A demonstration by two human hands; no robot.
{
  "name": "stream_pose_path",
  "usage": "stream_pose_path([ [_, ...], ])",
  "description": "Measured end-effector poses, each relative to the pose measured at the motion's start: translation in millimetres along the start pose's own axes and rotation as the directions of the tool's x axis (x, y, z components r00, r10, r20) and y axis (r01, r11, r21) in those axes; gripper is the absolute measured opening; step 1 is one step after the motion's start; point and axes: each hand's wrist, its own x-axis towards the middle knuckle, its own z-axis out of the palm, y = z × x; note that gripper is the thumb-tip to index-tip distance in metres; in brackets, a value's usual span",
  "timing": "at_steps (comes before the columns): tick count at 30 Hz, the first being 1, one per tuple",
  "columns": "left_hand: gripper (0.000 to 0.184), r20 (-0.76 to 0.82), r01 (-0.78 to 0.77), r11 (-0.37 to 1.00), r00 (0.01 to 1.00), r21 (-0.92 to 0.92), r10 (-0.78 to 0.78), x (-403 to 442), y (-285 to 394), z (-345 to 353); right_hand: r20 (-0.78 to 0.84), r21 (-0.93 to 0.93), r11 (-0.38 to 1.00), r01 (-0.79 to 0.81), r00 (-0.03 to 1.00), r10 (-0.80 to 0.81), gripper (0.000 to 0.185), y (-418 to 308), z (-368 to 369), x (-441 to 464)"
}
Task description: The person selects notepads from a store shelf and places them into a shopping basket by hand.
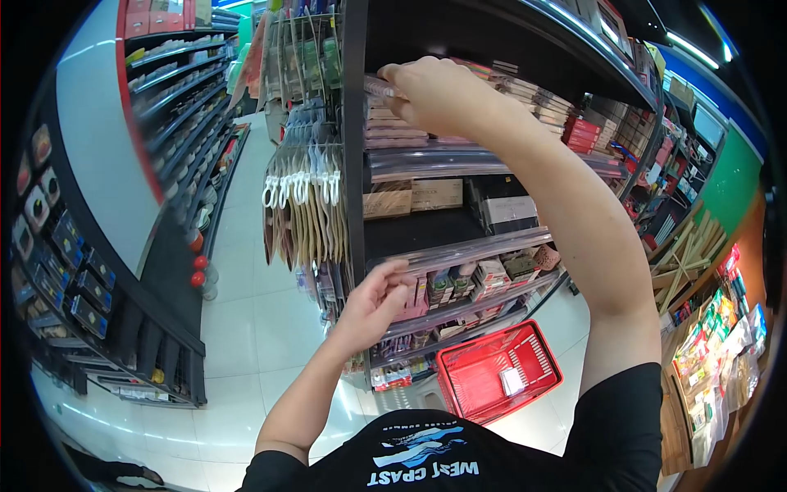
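My right hand (438, 94) reaches up to the left end of an upper shelf, fingers bent around the edge of a thin, clear-wrapped pack (378, 87). Beneath that hand lies a stack of flat pink packs (393, 127), whose exact kind I cannot make out. My left hand (373, 307) hovers lower down, by the clear front rail (459, 252) of a lower shelf. Its fingers are loosely curled and apart, with nothing visible in them.
A red shopping basket (467, 394) with a small white item (512, 381) inside stands on the tiled floor. Boxes marked as notebooks (437, 193) fill part of the middle shelf. Hanging packs (303, 205) line the shelf's left end, beside an aisle (238, 303).
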Motion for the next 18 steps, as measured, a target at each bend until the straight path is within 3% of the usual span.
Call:
stream_pose_path([
  [2,0.043,0.006,-0.008,1.0,1.0,0.012,0.008,10.6,22.3,2.3,-0.164,-0.035,0.998,-0.05,0.985,0.044,0.024,-2.2,-0.7,-6.7],
  [3,0.042,-0.008,-0.035,0.998,0.999,-0.043,0.035,15.1,27.5,2.8,-0.165,-0.035,0.998,-0.052,0.985,0.045,0.024,-3.9,-4.2,-11.6],
  [5,0.042,-0.014,-0.094,0.992,0.996,-0.084,0.093,24.3,33.9,0.8,-0.408,-0.004,1.0,-0.027,0.913,0.023,0.023,-8.2,-18.2,-28.7],
  [7,0.044,-0.013,-0.101,0.983,0.995,-0.151,0.101,28.6,45.6,4.4,-0.527,0.087,0.996,0.009,0.849,0.038,0.022,-11.5,-30.0,-53.4],
  [9,0.051,0.005,-0.106,0.963,0.994,-0.248,0.111,31.6,47.6,8.9,-0.444,0.424,0.905,-0.016,0.868,0.224,0.024,-29.9,-49.8,-94.1],
  [12,0.062,0.092,-0.042,0.907,0.992,-0.418,0.088,23.8,45.9,26.9,-0.418,0.448,0.894,-0.023,0.878,0.232,0.032,-52.2,-53.8,-167.6],
  [14,0.091,0.216,0.081,0.849,0.976,-0.522,0.039,17.8,40.7,40.7,-0.337,0.505,0.863,-0.008,0.919,0.206,0.037,-64.2,-42.4,-215.6],
  [15,0.098,0.207,0.113,0.821,0.978,-0.56,0.006,13.5,38.2,50.1,-0.166,0.59,0.795,-0.137,0.944,0.286,0.04,-76.6,-37.2,-235.9],
  [17,0.114,0.178,0.18,0.77,0.98,-0.612,-0.088,3.4,30.2,71.9,-0.134,0.61,0.78,-0.142,0.951,0.277,0.045,-93.8,-7.2,-270.0],
  [18,0.102,0.154,0.145,0.783,0.986,-0.605,-0.063,-1.8,18.7,80.4,-0.111,0.599,0.782,-0.169,0.951,0.29,0.046,-103.7,8.8,-286.2],
])
